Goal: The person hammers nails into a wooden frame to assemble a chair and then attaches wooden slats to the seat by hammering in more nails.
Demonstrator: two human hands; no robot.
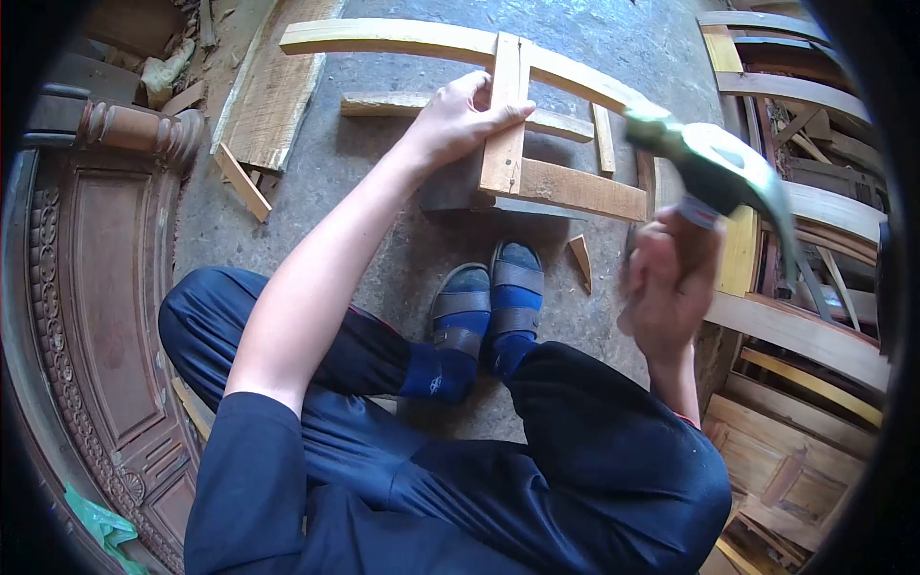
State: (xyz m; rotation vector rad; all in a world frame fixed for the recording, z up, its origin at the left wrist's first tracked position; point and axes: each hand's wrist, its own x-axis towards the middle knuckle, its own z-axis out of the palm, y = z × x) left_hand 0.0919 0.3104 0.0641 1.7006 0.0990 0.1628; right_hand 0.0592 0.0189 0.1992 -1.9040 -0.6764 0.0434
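Observation:
A wooden frame [505,125] stands over the floor in front of my feet, its short crosspiece joining a long upper rail [402,36] and a shorter lower rail [585,192]. My left hand [460,120] is closed round the crosspiece, thumb lying across its face. On the right, my right hand [676,278] wraps round the handle of a claw hammer [714,158]. The hammer is raised beside the frame, its head pointing left and its claw to the right, slightly blurred. Small dark marks show near the crosspiece's lower end.
A carved dark wood panel [120,307] leans at the left. Stacked wooden frames [795,335] line the right side. A rough board [268,86] lies at the upper left, another piece [383,103] behind the frame. Wood scraps [581,263] lie near my sandalled feet [517,287].

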